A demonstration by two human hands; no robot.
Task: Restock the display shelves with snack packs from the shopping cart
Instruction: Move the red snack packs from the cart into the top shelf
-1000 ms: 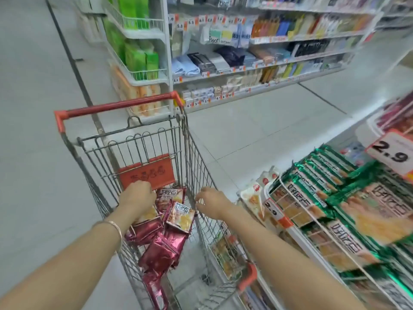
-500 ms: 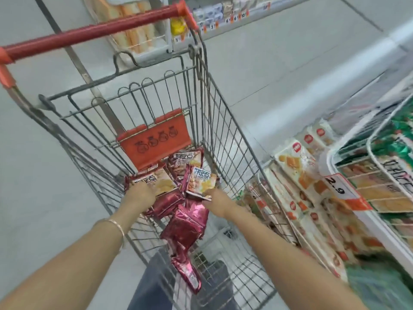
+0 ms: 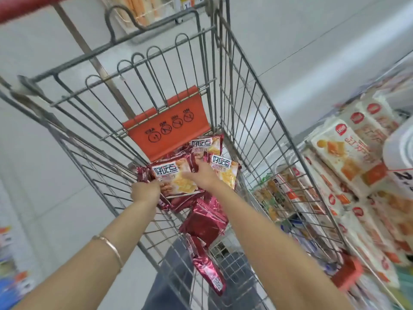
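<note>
**Q:** Where do the snack packs (image 3: 206, 145) lie, and why there?

**A:** They lie in the shopping cart (image 3: 257, 121), heaped at its 12 o'clock end beneath the orange flap (image 3: 165, 128). Loose maroon packs (image 3: 205, 222) trail toward 6 o'clock.

**Q:** How are the hands set?

**A:** The left hand (image 3: 145, 191) grips the top snack pack (image 3: 176, 182) at its 8 o'clock corner, fingers curled round the edge. The right hand (image 3: 202, 175) lies at the pack's 2 o'clock corner. Whether it pinches or only presses cannot be told. Opposite corners probably let both hands lift several flat packs as one stack.

**Q:** And the destination?

**A:** The display shelves (image 3: 400, 139) stand at 3 o'clock, just beside the cart, so the carry should be short.
</note>
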